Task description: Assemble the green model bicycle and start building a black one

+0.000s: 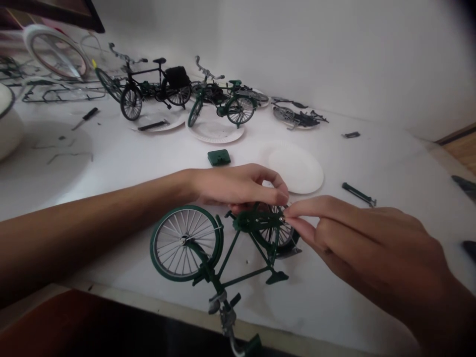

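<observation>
A green model bicycle is held upside down near the table's front edge, its handlebar hanging past that edge and its seat pointing down. My left hand reaches over from behind and is closed at the rear wheel, with some fingers hidden behind the bicycle. With thumb and forefinger pinched together, my right hand grips at the rear axle beside the chain cover. Whether a tiny part sits between those fingertips is too small to tell. A small green box-like piece lies just beyond my left wrist.
Two assembled model bicycles, a black one and a green one, stand on paper plates behind. A white paper plate lies beyond my hands. Loose parts, a dark green strip and a knife lie around the table.
</observation>
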{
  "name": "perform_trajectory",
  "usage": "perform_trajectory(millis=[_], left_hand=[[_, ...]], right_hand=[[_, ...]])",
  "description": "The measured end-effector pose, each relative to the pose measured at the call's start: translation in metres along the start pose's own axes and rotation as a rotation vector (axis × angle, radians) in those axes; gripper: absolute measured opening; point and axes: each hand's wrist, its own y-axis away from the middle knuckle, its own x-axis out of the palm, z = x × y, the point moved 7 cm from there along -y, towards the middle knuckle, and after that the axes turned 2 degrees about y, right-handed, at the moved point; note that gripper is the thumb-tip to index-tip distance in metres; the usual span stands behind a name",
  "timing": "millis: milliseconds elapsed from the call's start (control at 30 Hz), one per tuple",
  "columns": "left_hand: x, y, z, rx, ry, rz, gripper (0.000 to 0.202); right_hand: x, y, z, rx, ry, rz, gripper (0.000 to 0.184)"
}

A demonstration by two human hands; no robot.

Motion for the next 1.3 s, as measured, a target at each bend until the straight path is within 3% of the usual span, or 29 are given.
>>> perform_trajectory(millis=[233, 467, 633, 700, 800, 933, 1033, 1167, 1300], left_hand=[[-0.002, -0.002, 0.003, 0.021, 0.011, -0.01, 0.026], [-0.002, -0.002, 0.002, 0.057, -0.039, -0.028, 0.03], [0.001, -0.002, 0.001, 0.044, -0.079, -0.035, 0.031], [0.001, -0.002, 0.001, 0.036, -0.078, -0.04, 0.032], [0.001, -0.001, 0.0, 0.039, -0.076, -0.045, 0.036], [0.001, 0.0, 0.0, 0.026, -0.094, -0.05, 0.037], [0.0, 0.0, 0.001, 0.021, -0.102, -0.059, 0.037], [0.001, -0.001, 0.001, 0.02, -0.081, -0.048, 0.038], [0.002, -0.001, 0.002, 0.023, -0.061, -0.039, 0.037]], right_hand=[[0.001, 0.004, 0.001, 0.016, 0.014, 0.019, 0.011], [-0.003, -0.001, 0.008, -0.071, 0.105, -0.004, 0.011], [-0.013, -0.007, 0.007, -0.06, 0.053, -0.067, 0.02], [-0.015, -0.009, -0.001, 0.007, -0.046, -0.073, 0.028], [-0.014, -0.009, -0.024, 0.229, -0.241, -0.056, 0.031], [0.001, -0.002, -0.048, 0.509, -0.359, 0.138, 0.036], [0.013, 0.007, -0.059, 0.647, -0.399, 0.249, 0.026], [0.022, 0.019, -0.073, 0.741, -0.451, 0.276, 0.019], [0.022, 0.016, -0.078, 0.705, -0.48, 0.266, 0.023]])
